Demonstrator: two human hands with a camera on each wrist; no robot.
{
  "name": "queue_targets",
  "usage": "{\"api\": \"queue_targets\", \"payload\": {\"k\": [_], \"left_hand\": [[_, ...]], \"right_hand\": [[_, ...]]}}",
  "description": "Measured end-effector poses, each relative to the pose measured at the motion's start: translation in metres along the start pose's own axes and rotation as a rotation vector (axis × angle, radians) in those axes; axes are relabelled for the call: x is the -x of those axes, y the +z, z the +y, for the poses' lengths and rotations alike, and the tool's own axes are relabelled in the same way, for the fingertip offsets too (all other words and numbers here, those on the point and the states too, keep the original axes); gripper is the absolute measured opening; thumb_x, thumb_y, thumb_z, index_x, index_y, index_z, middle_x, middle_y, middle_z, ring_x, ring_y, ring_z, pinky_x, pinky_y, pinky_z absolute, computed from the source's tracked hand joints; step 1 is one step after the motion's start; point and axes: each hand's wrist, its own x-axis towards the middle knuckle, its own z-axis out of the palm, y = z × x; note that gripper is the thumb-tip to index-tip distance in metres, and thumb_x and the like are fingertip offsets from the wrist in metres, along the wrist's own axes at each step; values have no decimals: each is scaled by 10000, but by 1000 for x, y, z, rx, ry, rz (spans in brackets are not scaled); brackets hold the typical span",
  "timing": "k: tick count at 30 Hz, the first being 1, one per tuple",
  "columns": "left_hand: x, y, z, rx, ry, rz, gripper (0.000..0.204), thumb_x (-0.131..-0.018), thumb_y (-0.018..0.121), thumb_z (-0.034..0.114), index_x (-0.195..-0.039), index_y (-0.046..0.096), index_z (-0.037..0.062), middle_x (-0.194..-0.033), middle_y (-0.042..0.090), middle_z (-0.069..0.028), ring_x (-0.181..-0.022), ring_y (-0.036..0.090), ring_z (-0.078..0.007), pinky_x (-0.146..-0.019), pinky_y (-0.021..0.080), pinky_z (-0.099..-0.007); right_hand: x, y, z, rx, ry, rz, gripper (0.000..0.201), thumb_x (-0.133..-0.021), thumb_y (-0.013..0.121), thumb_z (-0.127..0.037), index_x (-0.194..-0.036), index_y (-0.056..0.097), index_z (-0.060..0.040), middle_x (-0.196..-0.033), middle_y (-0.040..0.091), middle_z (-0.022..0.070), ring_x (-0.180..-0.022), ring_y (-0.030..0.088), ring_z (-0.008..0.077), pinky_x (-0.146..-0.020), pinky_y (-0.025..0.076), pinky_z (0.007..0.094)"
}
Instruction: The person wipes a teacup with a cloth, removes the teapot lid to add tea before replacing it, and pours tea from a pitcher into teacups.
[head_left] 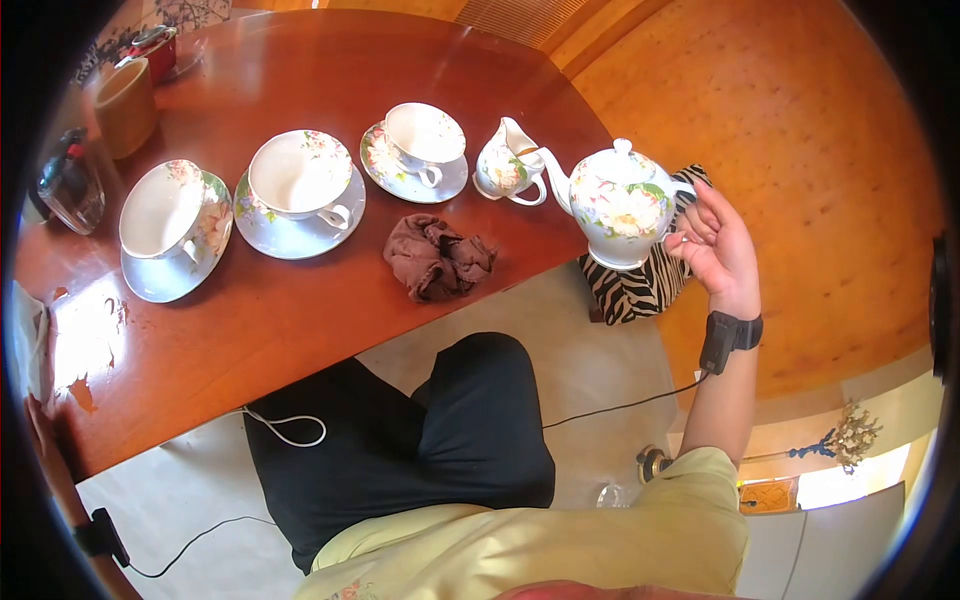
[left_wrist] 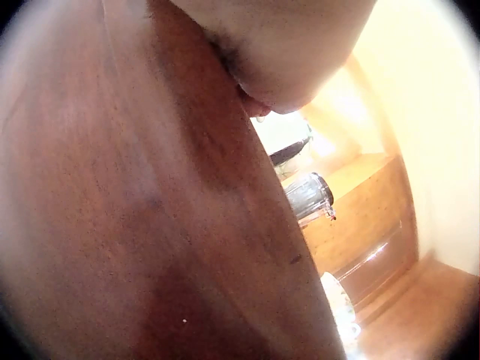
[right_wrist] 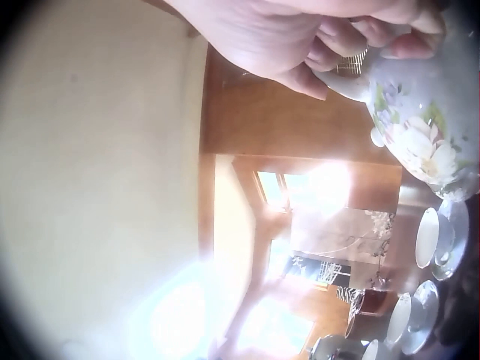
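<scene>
My right hand (head_left: 715, 240) grips the handle of a white floral teapot (head_left: 625, 205), upright at the table's right edge. In the right wrist view, curled fingers (right_wrist: 337, 41) show at its handle. Its spout points left and overlaps the rim of a small floral milk jug (head_left: 503, 165), where a brown spot shows. Left of the jug, three floral teacups (head_left: 428, 135) (head_left: 300, 175) (head_left: 163, 212) sit on saucers. My left hand (left_wrist: 292, 52) is at the table's left edge, its fingers mostly hidden.
A crumpled brown cloth (head_left: 437, 258) lies on the wooden table (head_left: 300, 70) near its front edge. A wooden cup (head_left: 126, 108), a glass container (head_left: 75, 190) and a red pot (head_left: 155, 55) stand at the far left. A zebra-patterned stool (head_left: 640, 290) is beyond the right edge.
</scene>
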Motion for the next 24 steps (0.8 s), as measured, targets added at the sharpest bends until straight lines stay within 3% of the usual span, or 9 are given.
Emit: {"api": "queue_targets", "payload": {"k": [1, 2, 3, 6, 10, 13, 24], "left_hand": [[1, -22, 48, 25, -14, 4, 421, -1101, 469, 325, -1427, 481, 60, -1381, 518, -177, -1285, 483, -300, -1066, 409, -380], [-17, -59, 146, 50, -29, 10, 381, -1099, 473, 314, -1376, 486, 54, -1317, 514, -168, -1220, 478, -290, -1016, 406, -377], [-27, -78, 197, 76, -43, 16, 344, -1097, 476, 304, -1325, 491, 47, -1253, 510, -160, -1156, 473, -279, -966, 404, -373], [-45, -112, 288, 151, -89, 35, 260, -1091, 487, 274, -1172, 506, 28, -1061, 498, -134, -962, 459, -249, -817, 395, -362], [-41, -107, 274, 247, -154, 57, 260, -1083, 500, 233, -968, 527, 2, -804, 483, -99, -703, 439, -208, -618, 384, -347], [-26, -84, 212, 317, -203, 74, 344, -1078, 511, 203, -815, 542, -17, -612, 471, -73, -509, 424, -177, -469, 375, -335], [-25, -87, 223, 388, -289, 58, 338, -1082, 501, 192, -809, 530, -6, -632, 450, -40, -528, 391, -153, -478, 350, -319]], "right_hand": [[-4, -3, -3, 17, 10, -38, 465, -997, 678, -238, -632, 394, -190, -531, 272, -68, -525, 299, 86, -620, 380, 319], [-8, -6, -5, 23, 20, -79, 478, -994, 682, -236, -624, 383, -196, -528, 272, -71, -522, 318, 88, -610, 384, 319], [-9, -2, -7, 24, 19, -77, 478, -994, 682, -236, -624, 383, -196, -528, 272, -71, -522, 318, 88, -610, 384, 319], [-11, 10, -12, 66, 9, 37, 543, -1039, 607, -244, -594, 304, -179, -524, 225, -55, -514, 250, 89, -546, 371, 277], [-16, 9, -18, 112, 4, 29, 548, -1033, 619, -248, -589, 305, -184, -520, 224, -56, -518, 266, 91, -545, 385, 278], [-17, 12, -20, 138, -2, 33, 551, -1028, 626, -246, -584, 304, -188, -519, 220, -59, -520, 272, 91, -537, 393, 277], [-21, 14, -26, 206, -11, 42, 534, -1020, 638, -243, -600, 314, -185, -541, 219, -61, -543, 284, 90, -544, 397, 284]]}}
